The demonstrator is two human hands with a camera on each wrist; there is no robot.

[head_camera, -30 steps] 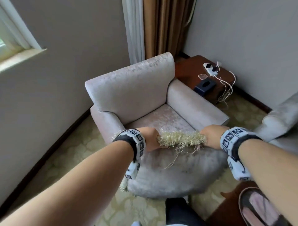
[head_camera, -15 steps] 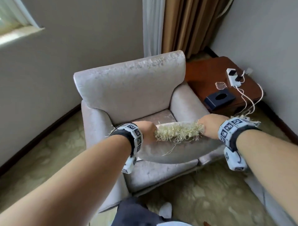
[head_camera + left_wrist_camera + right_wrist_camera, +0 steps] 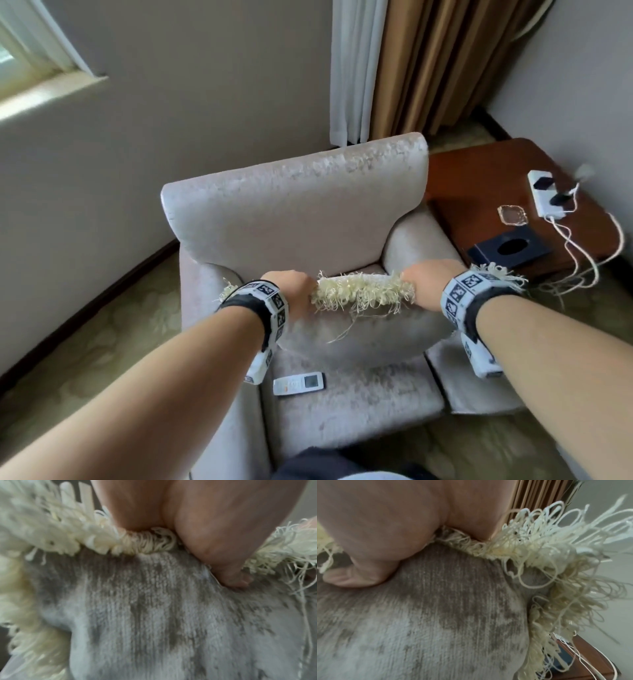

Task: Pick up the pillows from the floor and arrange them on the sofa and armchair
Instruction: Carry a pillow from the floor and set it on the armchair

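Head view: I hold the grey velvet pillow with cream looped fringe (image 3: 359,329) by its top edge, my left hand (image 3: 291,291) curled over the left corner, my right hand (image 3: 428,284) over the right; pillow hangs above the seat of the pale grey crushed-velvet armchair (image 3: 294,212), in front of its backrest; whether its lower edge touches the seat I can't tell. A white remote control (image 3: 298,383) lies on the seat cushion near the front, just below the pillow; I judge it best to lower the pillow back against the backrest, behind the remote, so it sits upright and doesn't bury it; both corners down level, release together. Dark wooden side table (image 3: 486,178) sits right of the armchair with a white power strip (image 3: 544,195) and a dark square box (image 3: 510,250); cables trail off it, so keep the fringe clear.

Left wrist view: thumb (image 3: 228,574) presses into the nap, fringe (image 3: 149,543) bunched under my palm; pile is short, soft, mottled light and dark; filling looks plump and yielding.

Right wrist view: thumb (image 3: 356,578) dents the velvet the same way; fringe here (image 3: 547,550) is long, loose, frayed loops, likely to snag; pinch fabric, not threads.
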